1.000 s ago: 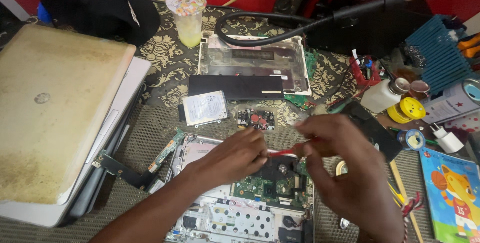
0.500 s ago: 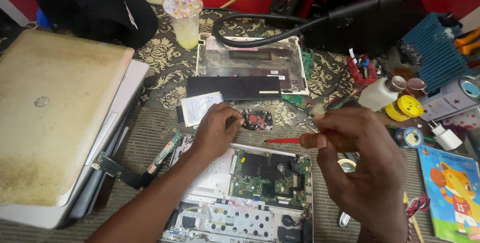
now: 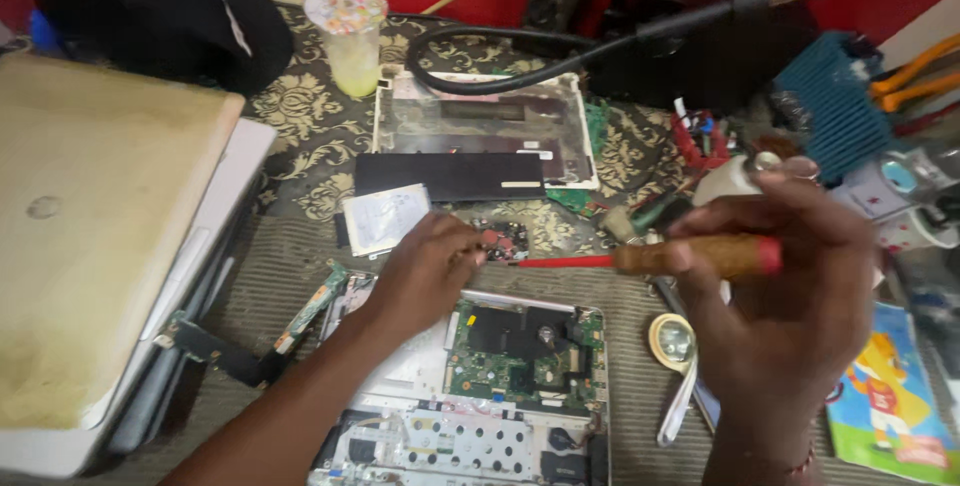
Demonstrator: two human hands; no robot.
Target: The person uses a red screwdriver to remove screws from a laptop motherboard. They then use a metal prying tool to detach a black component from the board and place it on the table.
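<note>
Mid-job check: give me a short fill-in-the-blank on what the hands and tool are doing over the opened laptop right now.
1. The right hand grips a screwdriver with a brown handle and a ____ shaft.
2. The left hand meets the screwdriver at its ____.
3. The green circuit board sits inside the opened ____ laptop base.
4. The plastic cup with a pale yellow drink stands on the patterned cloth, ____ the closed beige laptop.

Missing words: red; tip; white; beyond

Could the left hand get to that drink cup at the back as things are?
Probably yes. The left hand holds nothing bulky, and only low, flat parts such as the black strip lie between it and the drink cup.
</note>
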